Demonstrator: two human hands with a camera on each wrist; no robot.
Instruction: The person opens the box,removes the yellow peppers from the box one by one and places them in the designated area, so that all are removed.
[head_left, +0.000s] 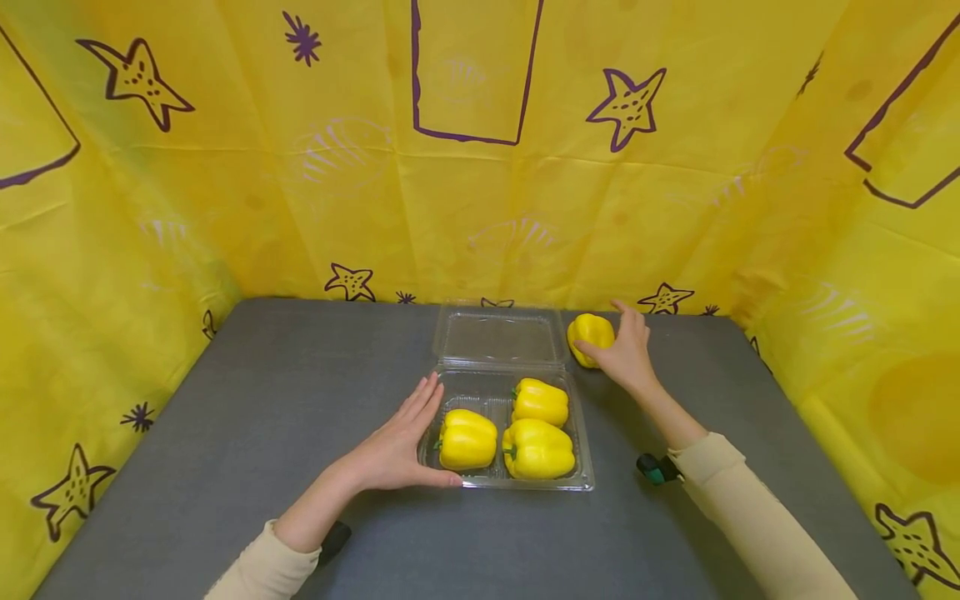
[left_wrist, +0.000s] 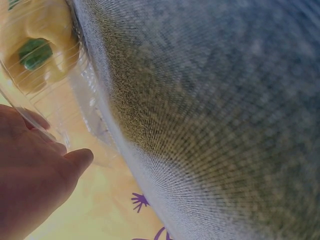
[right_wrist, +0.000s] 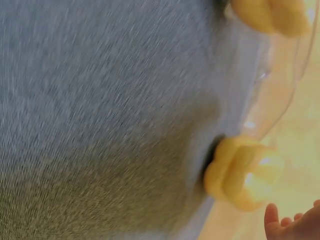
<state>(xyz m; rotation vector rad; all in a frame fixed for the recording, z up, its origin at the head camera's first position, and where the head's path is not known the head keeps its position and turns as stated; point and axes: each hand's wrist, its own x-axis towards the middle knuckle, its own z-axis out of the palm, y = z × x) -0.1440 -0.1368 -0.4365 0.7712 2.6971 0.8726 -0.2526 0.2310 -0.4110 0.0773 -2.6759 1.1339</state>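
A clear plastic clamshell container (head_left: 480, 382) stands with its lid folded back on the grey table. Inside are three yellow bell peppers: one at the front left (head_left: 468, 439), one at the front right (head_left: 538, 449) and one behind that (head_left: 541, 402). My left hand (head_left: 397, 442) rests along the container's left side, fingers straight and thumb at the front edge. Beyond the container's right back corner sits another yellow bell pepper (head_left: 591, 337). My right hand (head_left: 627, 350) is at its right side, thumb across the front and fingers spread; the right wrist view shows this hand (right_wrist: 296, 225) close by the pepper (right_wrist: 242, 172).
The open lid (head_left: 501, 335) lies flat toward the back of the grey table (head_left: 315, 392). A yellow cloth (head_left: 480, 217) with drawn starfish hangs behind the table and at both sides. Dark wrist devices (head_left: 657, 469) are worn under both wrists.
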